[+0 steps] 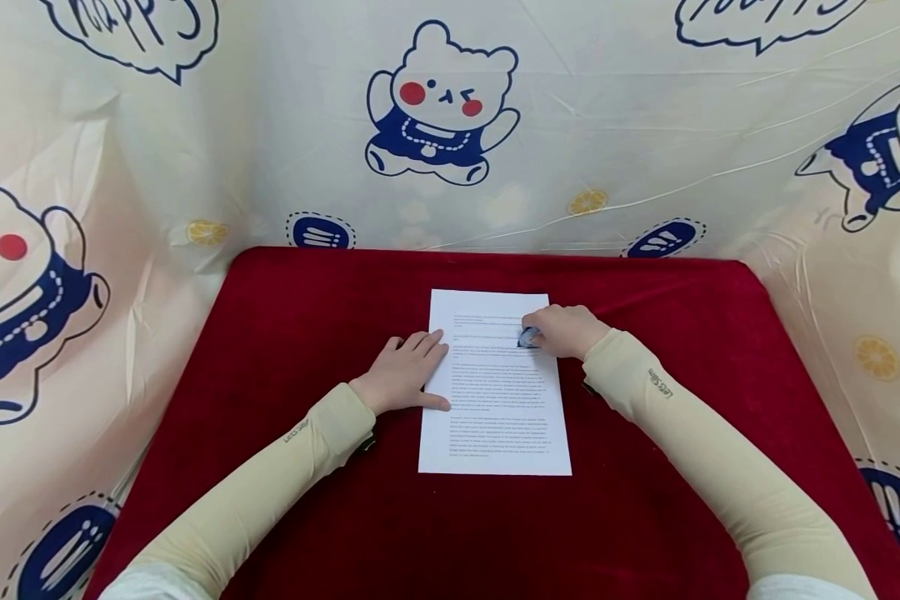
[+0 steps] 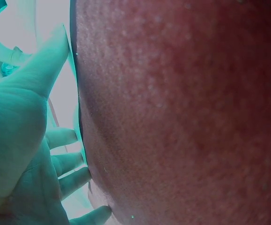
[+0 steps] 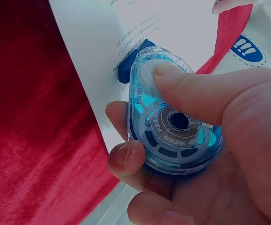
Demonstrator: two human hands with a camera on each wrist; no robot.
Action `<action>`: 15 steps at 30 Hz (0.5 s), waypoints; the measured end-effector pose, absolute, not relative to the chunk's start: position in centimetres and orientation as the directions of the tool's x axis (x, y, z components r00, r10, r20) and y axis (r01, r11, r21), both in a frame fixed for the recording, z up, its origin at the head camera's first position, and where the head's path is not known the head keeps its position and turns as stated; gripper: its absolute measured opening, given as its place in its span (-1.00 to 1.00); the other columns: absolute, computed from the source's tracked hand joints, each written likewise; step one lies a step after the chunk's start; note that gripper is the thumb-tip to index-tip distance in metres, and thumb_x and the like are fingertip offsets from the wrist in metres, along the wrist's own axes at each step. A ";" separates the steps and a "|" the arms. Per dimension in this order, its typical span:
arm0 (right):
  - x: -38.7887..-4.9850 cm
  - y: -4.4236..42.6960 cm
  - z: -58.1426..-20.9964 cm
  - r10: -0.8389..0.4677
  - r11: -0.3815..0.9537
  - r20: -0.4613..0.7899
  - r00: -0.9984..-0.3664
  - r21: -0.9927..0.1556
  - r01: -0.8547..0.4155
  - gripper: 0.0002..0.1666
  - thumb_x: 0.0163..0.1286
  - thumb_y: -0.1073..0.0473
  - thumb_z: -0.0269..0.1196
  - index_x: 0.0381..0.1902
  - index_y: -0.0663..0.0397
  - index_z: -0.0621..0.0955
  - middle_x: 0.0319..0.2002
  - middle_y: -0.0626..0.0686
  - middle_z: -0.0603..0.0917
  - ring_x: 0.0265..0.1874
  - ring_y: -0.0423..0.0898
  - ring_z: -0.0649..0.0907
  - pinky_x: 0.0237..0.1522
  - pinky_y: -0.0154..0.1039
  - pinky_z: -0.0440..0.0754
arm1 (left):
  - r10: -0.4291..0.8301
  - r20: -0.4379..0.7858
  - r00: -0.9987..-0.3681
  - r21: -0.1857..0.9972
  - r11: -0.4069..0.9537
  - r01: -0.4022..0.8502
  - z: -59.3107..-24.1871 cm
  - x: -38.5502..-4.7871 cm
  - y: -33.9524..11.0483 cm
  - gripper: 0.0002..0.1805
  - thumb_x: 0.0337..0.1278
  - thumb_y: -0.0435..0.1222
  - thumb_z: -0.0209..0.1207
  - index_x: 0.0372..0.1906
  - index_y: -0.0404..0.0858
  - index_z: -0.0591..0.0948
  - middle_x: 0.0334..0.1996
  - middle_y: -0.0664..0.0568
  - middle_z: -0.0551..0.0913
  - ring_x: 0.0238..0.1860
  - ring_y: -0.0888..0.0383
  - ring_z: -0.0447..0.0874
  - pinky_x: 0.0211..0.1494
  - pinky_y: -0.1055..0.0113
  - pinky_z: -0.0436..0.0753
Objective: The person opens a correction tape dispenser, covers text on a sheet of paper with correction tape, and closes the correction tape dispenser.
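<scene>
A printed sheet of paper (image 1: 487, 442) lies on the red cloth with its long side running away from me. My left hand (image 1: 405, 371) rests on the sheet's left edge, fingers spread and thumb apart; the left wrist view shows the same hand (image 2: 23, 136) from the thumb side. With my right hand (image 1: 567, 331) I grip a clear blue correction tape (image 3: 172, 117), thumb on top and fingers curled beneath it. Its dark blue tip end (image 3: 128, 65) is at the printed lines near the sheet's upper right edge. Whether the tip touches the paper I cannot tell.
A red velvet cloth (image 1: 307, 517) covers the table and extends on all sides of the sheet. Behind and beside it hangs a pale curtain (image 1: 292, 125) printed with cartoon bears. Cream sleeves (image 1: 255, 475) cover both forearms.
</scene>
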State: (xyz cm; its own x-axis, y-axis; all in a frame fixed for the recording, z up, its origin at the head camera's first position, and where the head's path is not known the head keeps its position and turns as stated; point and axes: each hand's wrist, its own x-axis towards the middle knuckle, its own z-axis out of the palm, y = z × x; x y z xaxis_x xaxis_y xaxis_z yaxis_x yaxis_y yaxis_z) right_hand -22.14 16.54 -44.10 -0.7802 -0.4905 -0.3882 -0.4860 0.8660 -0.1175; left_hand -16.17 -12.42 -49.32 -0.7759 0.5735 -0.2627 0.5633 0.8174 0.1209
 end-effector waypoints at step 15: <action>-22.1 17.8 -44.4 -0.468 0.882 -0.388 -0.794 -0.144 -0.450 -0.80 0.50 0.20 0.27 0.03 -0.01 0.70 -0.11 0.03 0.73 -0.30 -0.03 0.59 -0.36 -0.15 0.51 | 0.570 -0.273 -0.775 0.116 0.819 0.561 -49.2 -16.2 -12.3 0.17 0.12 0.40 0.29 0.61 -0.30 0.26 0.64 -0.19 0.14 0.59 -0.15 0.12 0.43 -0.25 0.29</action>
